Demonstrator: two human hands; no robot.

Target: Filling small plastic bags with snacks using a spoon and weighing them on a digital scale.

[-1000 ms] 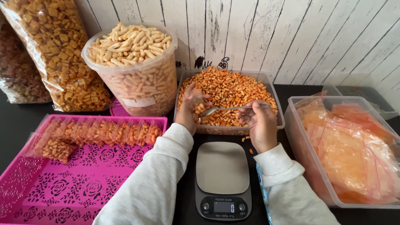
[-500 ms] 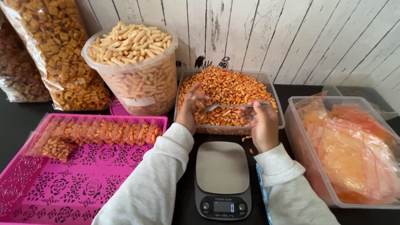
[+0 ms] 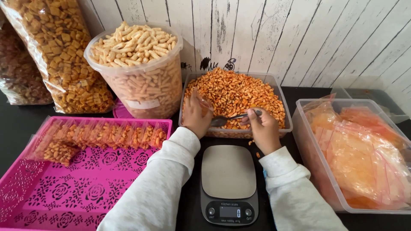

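While the left hand [image 3: 195,115] holds a small bag [image 3: 204,104], right hand [image 3: 262,128] grip clenched on spoon [image 3: 229,119].

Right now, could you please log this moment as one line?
right hand: holds spoon | left hand: in orange snack tub | kitchen scale: bare

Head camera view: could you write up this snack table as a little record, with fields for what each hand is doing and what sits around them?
left hand: holds a small clear bag at the snack tub
right hand: grips a spoon, bowl turned toward the bag
snack tub: clear, heaped with orange snacks
kitchen scale: below the hands, plate bare
pink tray: left, a row of filled bags along its top
round tub: pale stick snacks
right bin: orange zip bags
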